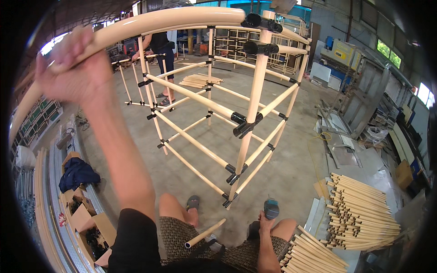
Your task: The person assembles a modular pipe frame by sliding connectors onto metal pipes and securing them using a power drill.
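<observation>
My left hand [79, 73], raised at the upper left and smeared by motion, is closed round a long cream tube [173, 19]. The tube's far end meets a black joint [259, 22] atop a frame [256, 86] of cream tubes and black clamps. Low in front of me, my right hand [265, 223] grips the handle of a teal cordless drill [271, 209], apart from the frame. A short cream tube [205, 233] with a dark open end lies between my legs, above the floor or on it; I cannot tell which.
Bundles of cream tubes [362, 211] lie at the lower right. Open cardboard boxes [86, 225] with black fittings stand at the left, below dark cloth [78, 174]. Beyond the frame, a person [163, 50] stands by another frame. A yellow cord [311, 159] crosses the floor.
</observation>
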`<act>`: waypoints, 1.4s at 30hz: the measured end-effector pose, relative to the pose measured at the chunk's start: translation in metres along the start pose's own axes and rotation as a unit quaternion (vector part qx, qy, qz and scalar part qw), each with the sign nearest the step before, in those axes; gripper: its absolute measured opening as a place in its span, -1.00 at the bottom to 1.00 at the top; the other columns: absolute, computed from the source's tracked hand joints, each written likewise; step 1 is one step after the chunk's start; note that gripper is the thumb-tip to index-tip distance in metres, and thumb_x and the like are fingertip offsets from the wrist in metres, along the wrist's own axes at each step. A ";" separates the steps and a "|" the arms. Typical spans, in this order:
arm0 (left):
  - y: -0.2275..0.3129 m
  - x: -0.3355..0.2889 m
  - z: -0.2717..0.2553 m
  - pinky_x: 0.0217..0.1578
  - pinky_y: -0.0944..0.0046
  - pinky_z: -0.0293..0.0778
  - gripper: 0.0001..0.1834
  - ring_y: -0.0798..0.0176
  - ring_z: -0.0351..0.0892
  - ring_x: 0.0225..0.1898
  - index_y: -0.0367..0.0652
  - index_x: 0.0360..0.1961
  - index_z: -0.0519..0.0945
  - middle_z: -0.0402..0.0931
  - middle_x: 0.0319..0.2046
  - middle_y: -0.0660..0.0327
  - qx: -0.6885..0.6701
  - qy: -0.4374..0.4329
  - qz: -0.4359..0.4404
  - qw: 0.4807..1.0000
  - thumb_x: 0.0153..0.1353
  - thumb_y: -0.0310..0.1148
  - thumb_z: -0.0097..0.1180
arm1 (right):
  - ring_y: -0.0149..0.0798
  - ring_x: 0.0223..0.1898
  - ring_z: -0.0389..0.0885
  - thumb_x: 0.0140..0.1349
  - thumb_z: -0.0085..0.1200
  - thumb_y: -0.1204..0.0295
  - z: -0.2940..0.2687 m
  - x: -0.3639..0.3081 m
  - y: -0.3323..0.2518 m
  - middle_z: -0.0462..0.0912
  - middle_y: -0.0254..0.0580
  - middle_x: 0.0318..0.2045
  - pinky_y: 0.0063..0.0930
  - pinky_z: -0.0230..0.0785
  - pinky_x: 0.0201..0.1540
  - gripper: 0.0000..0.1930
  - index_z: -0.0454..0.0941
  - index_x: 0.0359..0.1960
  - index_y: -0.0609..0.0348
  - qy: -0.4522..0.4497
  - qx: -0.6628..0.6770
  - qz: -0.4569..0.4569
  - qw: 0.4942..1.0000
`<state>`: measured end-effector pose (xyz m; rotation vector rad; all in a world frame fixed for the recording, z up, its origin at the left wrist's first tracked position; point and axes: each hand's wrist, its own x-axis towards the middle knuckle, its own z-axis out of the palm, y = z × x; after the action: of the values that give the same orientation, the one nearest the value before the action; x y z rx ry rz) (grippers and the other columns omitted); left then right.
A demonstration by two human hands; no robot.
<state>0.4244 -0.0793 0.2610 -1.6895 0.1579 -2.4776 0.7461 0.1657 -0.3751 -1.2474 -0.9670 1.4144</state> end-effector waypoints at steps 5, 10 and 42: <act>-0.065 -0.016 0.015 -0.49 0.27 0.11 -0.68 0.34 0.07 -0.64 0.05 -0.77 0.12 0.01 -0.78 0.39 -0.012 0.064 0.001 0.998 -0.01 -0.25 -0.05 | -0.38 -0.64 0.48 0.09 0.28 0.53 -0.007 0.006 -0.005 0.52 -0.30 -0.61 -0.48 0.30 -0.61 -0.78 0.46 -0.31 0.22 0.034 -0.013 0.059 0.998; -0.076 -0.021 0.004 -0.52 0.30 0.10 -0.68 0.37 0.02 -0.67 0.08 -0.76 0.10 -0.01 -0.81 0.39 -0.003 0.086 0.011 0.996 0.03 -0.27 -0.11 | -0.36 -0.66 0.48 0.13 0.21 0.51 -0.007 0.004 -0.007 0.50 -0.30 -0.63 -0.46 0.27 -0.64 -0.85 0.46 -0.35 0.19 0.032 -0.001 0.081 0.996; -0.201 -0.055 0.037 0.18 0.08 0.42 -0.44 0.03 0.50 0.12 -0.48 0.21 0.34 0.48 0.06 -0.13 0.308 -0.150 -0.289 0.894 0.34 -0.24 -0.10 | -0.47 -0.62 0.43 0.14 0.29 0.40 0.131 -0.024 -0.572 0.56 -0.25 -0.57 -0.55 0.29 -0.56 -0.76 0.59 -0.24 0.30 -0.352 0.047 -0.343 0.870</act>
<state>0.4673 0.1280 0.2568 -1.9398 -1.1865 -2.1535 0.7083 0.2647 0.2025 -0.1981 -1.6061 1.2959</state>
